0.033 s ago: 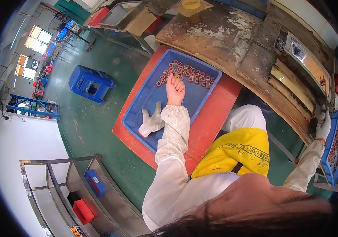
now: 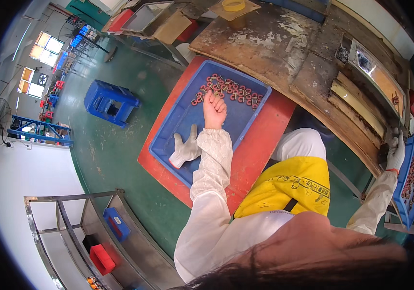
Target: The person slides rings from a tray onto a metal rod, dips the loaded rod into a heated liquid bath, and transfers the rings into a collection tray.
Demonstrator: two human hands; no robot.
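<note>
My left hand (image 2: 214,111) is bare and closed, its fingers curled inward; whatever they hold, if anything, is hidden. It hangs over a blue plastic tray (image 2: 161,137), beside a cluster of small red ring-shaped parts with metal stems (image 2: 238,92). A pale work glove (image 2: 185,147) lies in the same tray, next to my left sleeve. Far to the right, my right hand (image 2: 396,153) wears a pale glove with a red cuff edge. Its fingers look stretched out along the workbench's edge, beside a dark object (image 2: 384,151) too unclear to name.
The tray rests on a red board (image 2: 269,130) against a worn wooden workbench (image 2: 250,43). Another blue tray (image 2: 406,215) of small parts stands below my right hand. A blue stool (image 2: 112,102) is on the green floor; a metal rack (image 2: 81,212) stands lower left.
</note>
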